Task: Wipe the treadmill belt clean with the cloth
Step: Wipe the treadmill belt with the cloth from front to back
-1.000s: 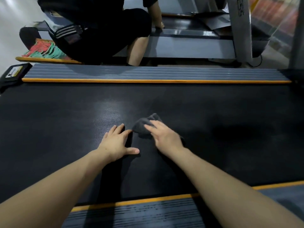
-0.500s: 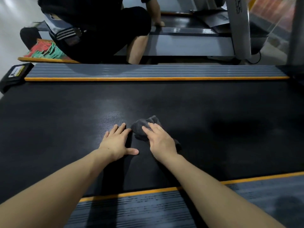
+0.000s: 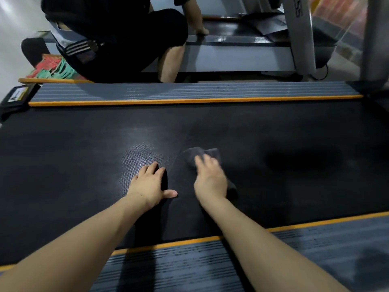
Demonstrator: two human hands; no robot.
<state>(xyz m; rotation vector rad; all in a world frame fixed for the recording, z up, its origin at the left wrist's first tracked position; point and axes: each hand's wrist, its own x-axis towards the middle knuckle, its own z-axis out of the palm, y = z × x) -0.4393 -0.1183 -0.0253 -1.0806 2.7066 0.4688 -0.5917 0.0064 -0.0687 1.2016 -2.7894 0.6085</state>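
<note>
A dark grey cloth [image 3: 202, 154] lies bunched on the black treadmill belt [image 3: 273, 127] just right of the frame's centre, pinned under the right hand [image 3: 210, 180], whose fingers lie flat across it, pressing rather than clutching; part of the cloth shows beyond the fingertips and a corner pokes out at the wrist. The hand is slightly blurred, consistent with a wiping stroke under way. Just to its left, the left hand [image 3: 150, 184] rests flat on the belt with fingers spread and thumb out, holding nothing, apparently as a brace. A paler, sheened patch of belt sits above the left hand, a darker patch to the right of the cloth. Orange-edged grey side rails [image 3: 189, 94] run across the upper and lower parts of the frame. At upper left, another person [image 3: 109, 34] in dark clothing crouches beside a second treadmill [image 3: 242, 53]. The wiping appears to be mid-course, with wide stretches of belt on both sides probably yet to be covered; the next pass likely calls for sliding the cloth sideways under steady downward pressure.
</note>
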